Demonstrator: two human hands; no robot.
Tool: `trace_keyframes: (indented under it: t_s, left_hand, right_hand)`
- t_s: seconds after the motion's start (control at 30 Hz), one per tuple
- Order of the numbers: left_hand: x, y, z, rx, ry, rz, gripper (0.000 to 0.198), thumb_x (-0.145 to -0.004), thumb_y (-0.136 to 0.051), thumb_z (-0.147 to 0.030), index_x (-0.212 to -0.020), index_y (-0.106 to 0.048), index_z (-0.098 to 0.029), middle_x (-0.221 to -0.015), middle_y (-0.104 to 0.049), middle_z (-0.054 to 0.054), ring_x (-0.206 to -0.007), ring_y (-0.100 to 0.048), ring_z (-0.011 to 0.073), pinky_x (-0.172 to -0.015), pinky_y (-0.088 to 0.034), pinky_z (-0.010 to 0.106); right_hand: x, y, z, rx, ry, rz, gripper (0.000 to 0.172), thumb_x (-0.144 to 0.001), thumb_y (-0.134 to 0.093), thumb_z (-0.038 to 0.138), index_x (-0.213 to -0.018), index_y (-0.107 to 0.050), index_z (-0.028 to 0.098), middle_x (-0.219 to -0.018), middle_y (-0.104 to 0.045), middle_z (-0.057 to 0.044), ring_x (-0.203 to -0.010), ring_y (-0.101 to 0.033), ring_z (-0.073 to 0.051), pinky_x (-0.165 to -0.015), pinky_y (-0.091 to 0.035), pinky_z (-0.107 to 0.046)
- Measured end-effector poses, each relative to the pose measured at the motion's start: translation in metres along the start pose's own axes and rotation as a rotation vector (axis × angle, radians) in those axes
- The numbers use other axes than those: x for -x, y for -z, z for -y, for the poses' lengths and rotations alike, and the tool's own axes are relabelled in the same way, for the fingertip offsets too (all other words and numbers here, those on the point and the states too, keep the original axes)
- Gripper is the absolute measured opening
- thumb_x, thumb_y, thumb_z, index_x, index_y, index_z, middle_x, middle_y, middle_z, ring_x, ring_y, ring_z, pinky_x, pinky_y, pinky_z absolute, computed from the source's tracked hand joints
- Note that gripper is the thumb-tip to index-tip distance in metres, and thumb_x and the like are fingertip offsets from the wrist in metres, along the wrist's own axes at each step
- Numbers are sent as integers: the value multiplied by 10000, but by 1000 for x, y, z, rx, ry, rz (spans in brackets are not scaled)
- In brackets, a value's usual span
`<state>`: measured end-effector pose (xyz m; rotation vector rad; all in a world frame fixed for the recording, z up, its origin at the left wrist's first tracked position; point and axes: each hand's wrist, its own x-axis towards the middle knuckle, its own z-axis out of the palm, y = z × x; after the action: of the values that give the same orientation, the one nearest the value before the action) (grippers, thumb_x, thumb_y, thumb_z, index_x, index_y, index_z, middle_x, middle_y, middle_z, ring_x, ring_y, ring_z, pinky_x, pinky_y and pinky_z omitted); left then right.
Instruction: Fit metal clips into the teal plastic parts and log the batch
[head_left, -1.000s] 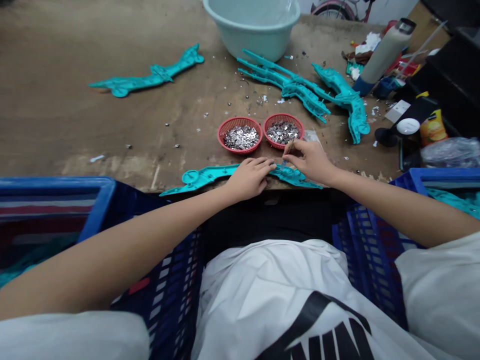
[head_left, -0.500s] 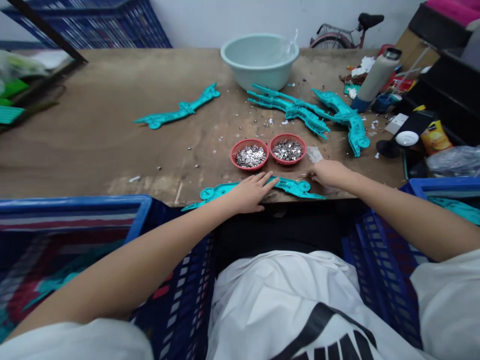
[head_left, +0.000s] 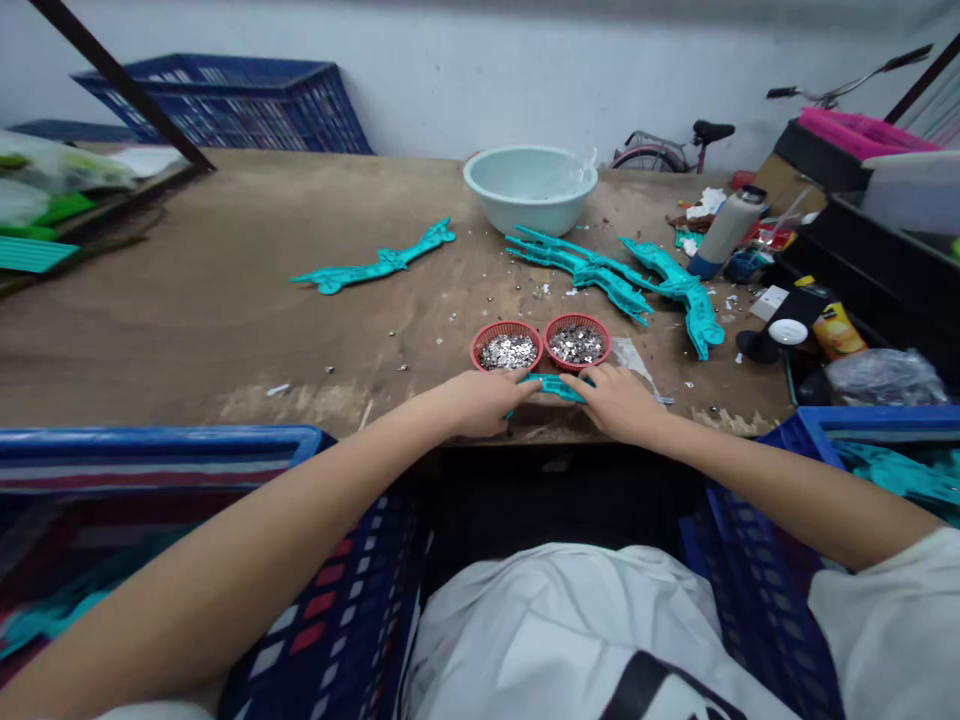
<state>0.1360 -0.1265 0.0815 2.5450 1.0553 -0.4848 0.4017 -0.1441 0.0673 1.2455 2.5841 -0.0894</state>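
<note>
- The right red basket (head_left: pixel 576 366) stands on the brown desk (head_left: pixel 225 330), loaded with small shiny metal pieces (head_left: pixel 576 345); every place below is told from it.
- Just in front of the basket, on the person's side and by the desk's near edge, is a turquoise plastic part (head_left: pixel 556 386). Only its middle shows plainly between the two hands, which cover much of the rest.
- The left hand (head_left: pixel 491 402) is in front and to the left of the basket, its bent fingers touching the part. How firmly its grip closes I cannot tell, as the underside is hidden.
- The right hand (head_left: pixel 626 402) is in front and to the right of the basket, fingertips on the part's other side. Whether that grip pinches or merely rests, I cannot tell either.
- Immediately left of the basket sits the left red basket (head_left: pixel 475 352), with brighter metal pieces (head_left: pixel 508 351).
- Behind the basket, long turquoise pieces (head_left: pixel 585 270) lie close together; farther back is a pale basin (head_left: pixel 531 212).
- Behind and to the left of the basket, a single turquoise piece (head_left: pixel 390 262) lies well apart.
- Behind and to the right, a bottle (head_left: pixel 727 232) leans.
</note>
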Motion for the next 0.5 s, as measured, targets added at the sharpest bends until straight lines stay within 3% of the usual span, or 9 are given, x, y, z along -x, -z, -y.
trace_keyframes:
  t_s: [0.07,0.2,0.33,0.5]
  left_hand:
    - [2,20,9,-38,44,31,901,-931,-676,-232,-1773,-362,-297,-1783,-455,174,-1425,-674,410,-1051,-626,478]
    - [-1,42,26,-13,141,109,909,-963,-689,-321,-1793,-320,-339,-1680,-602,137,-1395,-694,404,-1063,-605,470]
    - [-2,39,40,65,203,139,834,-1008,-629,-368,-1789,-346,-292,-1614,-662,148,-1364,-714,380,-1083,-581,439]
    - [13,28,70,200,254,88,683,-1061,-465,-390,-1715,-477,-195,-1584,-682,168,-1353,-719,325,-1112,-554,394]
  right_hand:
    - [-17,20,-10,44,2,-25,595,-1125,-546,297,-1715,-500,237,-1488,-674,-226,-1339,-624,-401,-1056,-506,-483]
    - [-63,50,-38,2,138,64,569,-1108,-593,338,-1671,-569,263,-1550,-681,-186,-1405,-617,-391,-1106,-492,-483]
    - [-112,62,-62,-137,273,219,514,-1040,-667,271,-1551,-698,318,-1487,-760,-60,-1261,-719,-282,-998,-520,-351]
    - [-156,85,-74,-137,283,318,368,-1010,-776,356,-1354,-832,237,-1172,-861,-60,-952,-729,-215,-813,-465,-294]
